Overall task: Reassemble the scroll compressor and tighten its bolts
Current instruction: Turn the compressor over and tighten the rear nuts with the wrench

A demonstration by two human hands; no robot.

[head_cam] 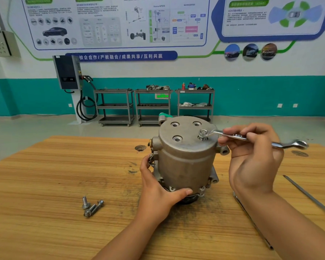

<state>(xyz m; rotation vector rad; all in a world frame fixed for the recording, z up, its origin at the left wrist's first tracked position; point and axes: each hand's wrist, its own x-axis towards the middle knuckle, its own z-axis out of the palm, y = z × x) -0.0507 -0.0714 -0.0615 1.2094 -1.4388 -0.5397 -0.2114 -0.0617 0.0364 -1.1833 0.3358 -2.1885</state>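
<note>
The scroll compressor [186, 158] stands on end just right of the frame's centre on the wooden surface [54, 175], its round cover facing up. One bolt [203, 135] sits in the cover's lower-right hole with some thread showing, so it looks not yet run home. The other three holes [177, 138] are empty. One end of a wrench [251, 138] sits over that bolt's head.

The right hand [251, 156] has its fingers curled round the wrench shank, palm toward the camera. The left hand [158, 182] wraps thumb and fingers round the housing low down, near its flange.

The body looks like cast metal, so probably heavy and rigid. Its smooth curved wall would likely slip under torque, so the lugs and flange near the base seem the better hold.

Three loose bolts [92, 206] lie together at lower left. Two thin metal rods [308, 196] lie at the right. Shelved carts [153, 106] stand against the far wall.
</note>
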